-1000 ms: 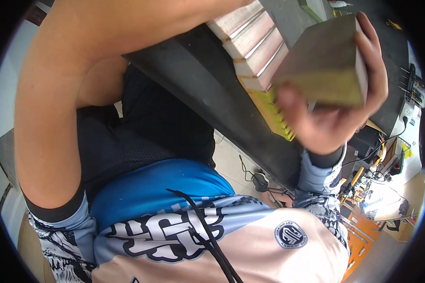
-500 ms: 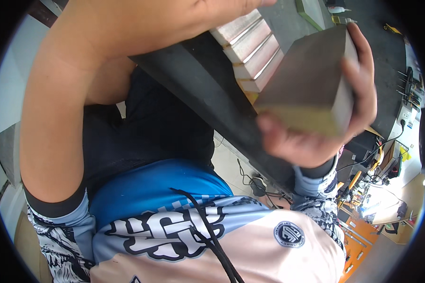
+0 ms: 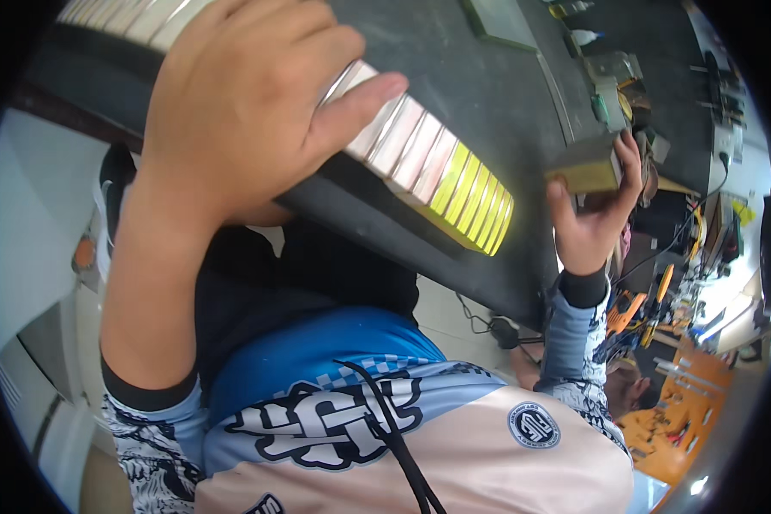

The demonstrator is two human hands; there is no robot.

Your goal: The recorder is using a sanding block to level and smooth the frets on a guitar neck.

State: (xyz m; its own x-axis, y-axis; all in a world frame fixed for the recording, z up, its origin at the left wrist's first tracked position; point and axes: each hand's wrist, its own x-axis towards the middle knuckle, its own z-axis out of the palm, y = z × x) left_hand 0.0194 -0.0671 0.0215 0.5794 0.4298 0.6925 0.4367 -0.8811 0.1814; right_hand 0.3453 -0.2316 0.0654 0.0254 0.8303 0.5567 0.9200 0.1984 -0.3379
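Note:
A long row of flat slabs stands packed face to face along the near edge of a dark table. White slabs [image 3: 394, 128] sit toward the left and middle, and yellow slabs [image 3: 471, 197] form the right end. My left hand [image 3: 240, 103] is curled over the white part, its thumb lying across the slab edges; its other fingertips are hidden. Out to the right, clear of the row, my right hand [image 3: 591, 223] grips a grey block [image 3: 587, 163] with a yellowish side, thumb on the near side and fingers around the right end.
The dark tabletop [image 3: 454, 68] runs beyond the row. A flat greenish panel [image 3: 501, 21] lies at the far side. Small bottles and a clear container [image 3: 612, 67] stand at the far right. Cables and tools crowd the right, near another person's head [image 3: 630, 390].
My right hand has carried the grey block away from me, off to the right of the row. More of the slab row shows, including its yellow end. My left hand appears lower and farther right.

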